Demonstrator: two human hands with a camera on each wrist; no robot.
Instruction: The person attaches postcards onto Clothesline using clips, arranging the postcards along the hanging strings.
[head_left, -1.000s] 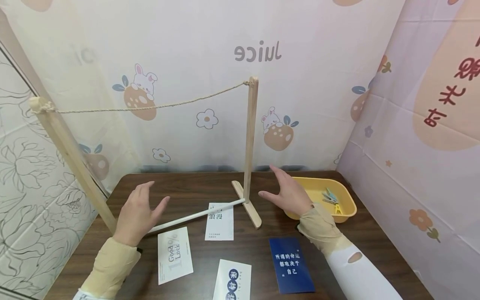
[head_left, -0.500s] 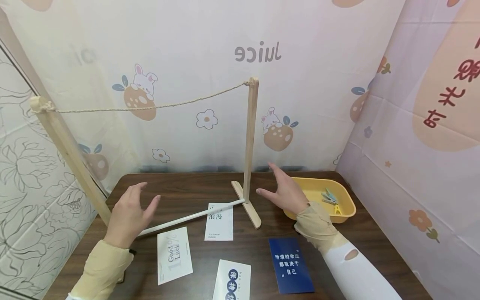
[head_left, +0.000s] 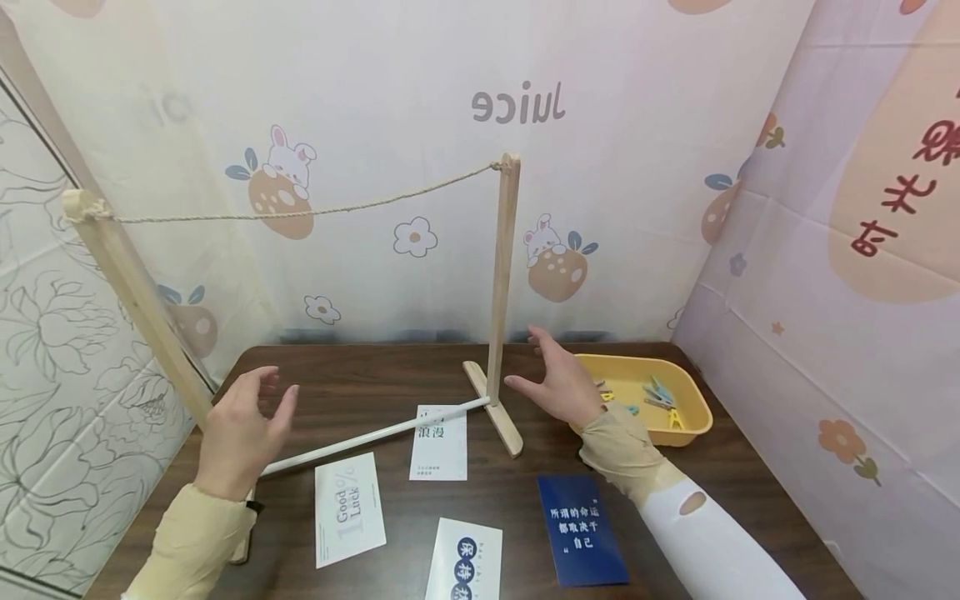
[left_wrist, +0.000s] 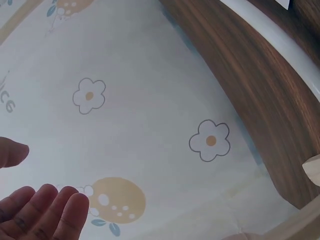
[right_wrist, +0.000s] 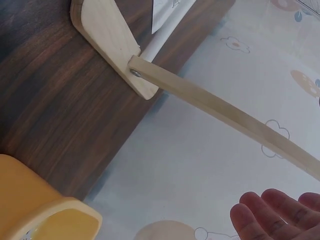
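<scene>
My left hand (head_left: 243, 429) hovers over the left of the table, fingers relaxed and thumb apart, holding nothing. It is nearest the left post (head_left: 142, 308) of a wooden stand. My right hand (head_left: 558, 379) is raised between the right post (head_left: 504, 275) and a yellow basket (head_left: 686, 379), its fingers loose and nothing in them. Beyond the left fingers (left_wrist: 75, 215) in the left wrist view only the wall cloth shows. The right fingers (right_wrist: 250, 215) appear at the lower corner of the right wrist view. A twine line (head_left: 337, 210) sags between the post tops.
Several cards lie on the brown table: a Good Luck card (head_left: 348, 508), a white card (head_left: 438, 458) partly under the white rod (head_left: 360, 440), a card with blue circles (head_left: 465, 562) and a blue card (head_left: 582, 531). Small clothespins (head_left: 660, 392) lie in the basket.
My left hand has drifted left and slightly down, away from the Good Luck card. My right hand has shifted a little left, uncovering more clothespins in the basket.
</scene>
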